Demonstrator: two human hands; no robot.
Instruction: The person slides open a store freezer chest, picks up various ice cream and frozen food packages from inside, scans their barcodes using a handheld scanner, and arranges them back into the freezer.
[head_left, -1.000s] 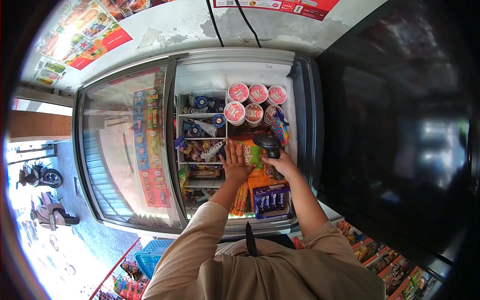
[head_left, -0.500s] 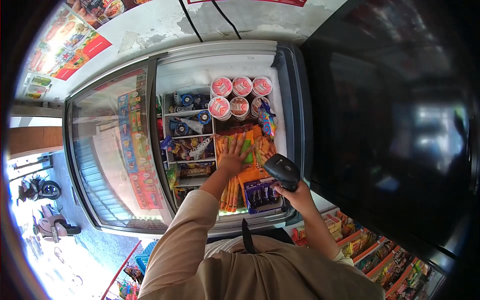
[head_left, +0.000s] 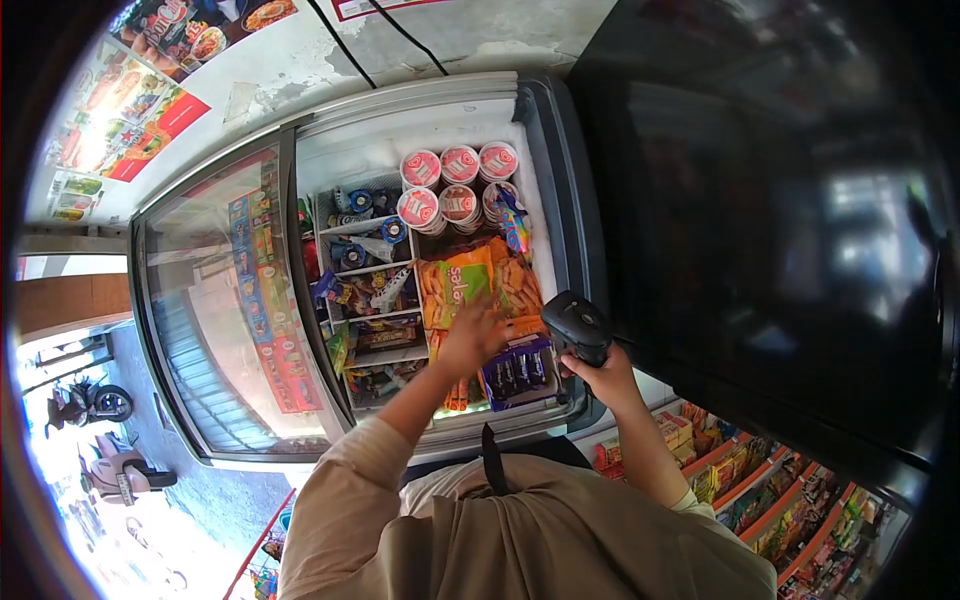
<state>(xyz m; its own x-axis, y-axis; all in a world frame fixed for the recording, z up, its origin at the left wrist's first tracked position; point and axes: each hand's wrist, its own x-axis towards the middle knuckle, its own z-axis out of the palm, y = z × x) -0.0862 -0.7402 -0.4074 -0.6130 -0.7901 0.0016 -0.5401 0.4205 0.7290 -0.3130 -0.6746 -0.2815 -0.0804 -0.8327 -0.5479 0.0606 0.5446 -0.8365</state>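
My right hand (head_left: pixel 603 375) is wrapped round the handle of a black barcode scanner (head_left: pixel 577 322), held over the right front corner of the chest freezer. Over the freezer's opening my left hand (head_left: pixel 474 338) is open, fingers apart and slightly blurred, overlapping the lower edge of an orange and green snack bag (head_left: pixel 455 287). Another orange bag (head_left: pixel 517 285) lies beside it. Below the hand are long orange packets (head_left: pixel 457 396) and a purple box (head_left: pixel 518 375) of dark wrapped bars. Round tubs (head_left: pixel 459 203) with pink-and-white lids stand in stacks behind the bags, next to a colourful wrapped packet (head_left: pixel 513 222).
White dividers (head_left: pixel 370 268) hold cones and wrapped ice creams on the left. A sliding glass lid (head_left: pixel 190 300) covers the freezer's left half. A large black glossy panel (head_left: pixel 760 240) rises at right; snack shelves (head_left: pixel 765 500) stand below it. Parked motorbikes (head_left: pixel 125 470) show outside.
My left hand has drawn back towards me off the orange and green bag, uncovering its printed label. The scanner stays in my right hand, and the camera view has shifted slightly.
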